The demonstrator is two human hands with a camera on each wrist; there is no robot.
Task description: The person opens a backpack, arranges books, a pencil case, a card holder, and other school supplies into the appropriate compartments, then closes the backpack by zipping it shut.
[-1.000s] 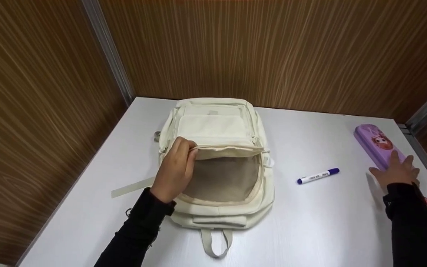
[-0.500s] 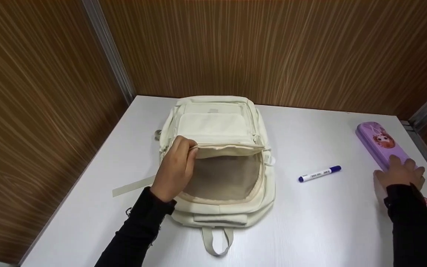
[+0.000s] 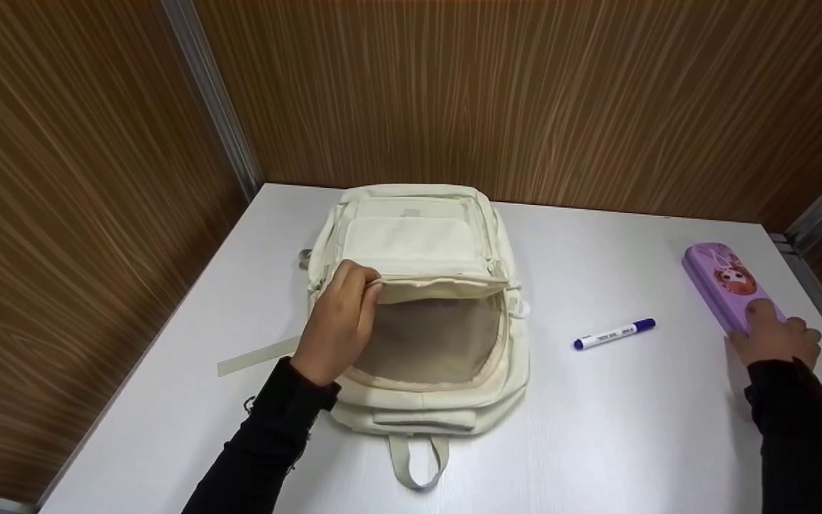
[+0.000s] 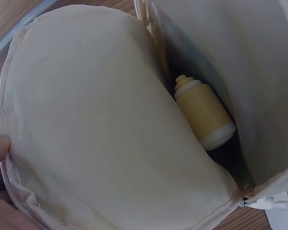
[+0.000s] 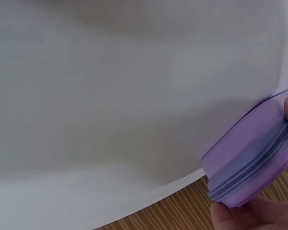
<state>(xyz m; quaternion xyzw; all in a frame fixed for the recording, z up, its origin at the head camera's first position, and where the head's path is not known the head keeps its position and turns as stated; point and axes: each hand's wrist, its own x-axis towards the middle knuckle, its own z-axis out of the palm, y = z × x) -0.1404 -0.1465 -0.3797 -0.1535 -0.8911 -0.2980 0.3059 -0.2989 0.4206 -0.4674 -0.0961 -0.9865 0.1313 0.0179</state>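
On my head feed the left hand (image 3: 336,321) has its grip pinched on the edge of the backpack's flap (image 4: 86,115), thumb on one side and fingers on the other, holding the mouth wide. In the left wrist view I see the zip teeth (image 4: 18,191) running along that edge. The right hand (image 3: 775,339) grasps the near end of a purple pencil case (image 3: 718,282), its thumb and fingers on opposite sides; from the right wrist I see the case's zip (image 5: 252,165) running between them. I cannot tell whether the case is lifted at all.

The backpack (image 3: 411,239) is cream and lies on its back, its opening facing the person, a carry loop (image 3: 400,467) at the near end and a loose strap (image 3: 257,357) stretched out to the left. Down inside, between the flap and the opposite wall, lies a yellow-and-white bottle (image 4: 201,110). The pencil case sits at the right of the bench, well apart from the backpack, with a cartoon picture (image 3: 737,278) on its lid. Between the two lies a white marker (image 3: 614,334) with blue ends, touching neither. Beneath it all I have the white bench (image 3: 596,264), with wood-grain panels (image 3: 482,93) standing behind and to the sides.
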